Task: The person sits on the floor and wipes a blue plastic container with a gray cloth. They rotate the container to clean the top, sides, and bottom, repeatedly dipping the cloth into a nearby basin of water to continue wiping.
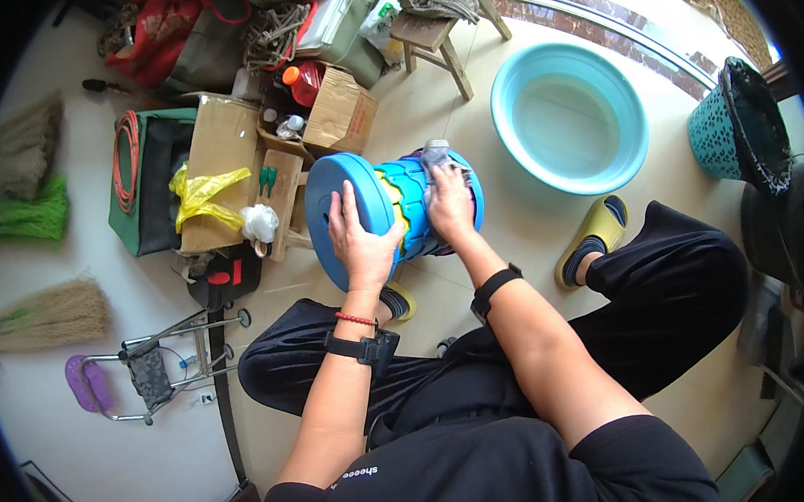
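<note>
A blue plastic drum-shaped stool [338,219] with yellow and purple parts lies on its side between my legs. My left hand [363,245] rests on its round blue end disc and rim, fingers spread, with nothing gripped. Against the ribbed side near the other end, my right hand [450,202] presses a grey cloth [435,158]; part of the cloth sticks out past the fingers. To the right of the stool, a light-blue plastic basin [502,129] stands on the tiled floor with cloudy water inside.
A wooden stool [422,33] bearing a grey rag stands ahead. Cardboard boxes [338,112], a green bag [151,236] and a low wooden stool [284,199] are at left. A teal bin [707,138] with a black liner stands at right, and my slippered foot [590,243] is near the basin.
</note>
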Tool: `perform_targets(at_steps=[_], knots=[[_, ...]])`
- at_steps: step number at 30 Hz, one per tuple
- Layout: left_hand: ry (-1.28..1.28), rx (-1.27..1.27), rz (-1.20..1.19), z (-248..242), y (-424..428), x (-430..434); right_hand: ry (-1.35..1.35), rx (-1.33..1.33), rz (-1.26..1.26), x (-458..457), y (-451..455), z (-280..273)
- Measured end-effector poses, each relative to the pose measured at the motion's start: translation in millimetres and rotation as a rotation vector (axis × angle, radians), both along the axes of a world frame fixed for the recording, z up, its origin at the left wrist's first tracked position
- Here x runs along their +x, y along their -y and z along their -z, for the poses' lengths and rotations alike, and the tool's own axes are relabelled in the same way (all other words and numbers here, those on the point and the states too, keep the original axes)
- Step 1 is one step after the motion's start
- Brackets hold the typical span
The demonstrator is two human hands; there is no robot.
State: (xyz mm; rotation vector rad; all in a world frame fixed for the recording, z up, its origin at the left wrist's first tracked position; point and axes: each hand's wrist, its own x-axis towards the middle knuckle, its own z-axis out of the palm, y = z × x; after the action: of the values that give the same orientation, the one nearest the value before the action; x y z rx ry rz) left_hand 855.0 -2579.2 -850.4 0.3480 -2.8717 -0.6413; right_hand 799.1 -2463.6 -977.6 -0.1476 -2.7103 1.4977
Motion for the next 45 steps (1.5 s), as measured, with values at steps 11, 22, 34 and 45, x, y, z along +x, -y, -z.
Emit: perform_targets(at_steps=[11,22,34,45], knots=[[-0.056,0.049,0.057,-0.6,13.1,3.8,0.033,-0.262,-0.077,-14.5,-3.6,1.7],[-0.086,0.265,-0.114,0.5,38.1,2.6,-0.333,-0.561,-0.336,19.7,21.6,-21.6],[-0.109,0.385,-0.235,0.2,48.0,5.9,-0.247,-0.224,-0.308,38.1,35.1,-16.5],[-0.101,0.341,-0.108,2.0,52.1,12.6,-0.063,-0.060,-0.122,46.3,39.7,-28.3]])
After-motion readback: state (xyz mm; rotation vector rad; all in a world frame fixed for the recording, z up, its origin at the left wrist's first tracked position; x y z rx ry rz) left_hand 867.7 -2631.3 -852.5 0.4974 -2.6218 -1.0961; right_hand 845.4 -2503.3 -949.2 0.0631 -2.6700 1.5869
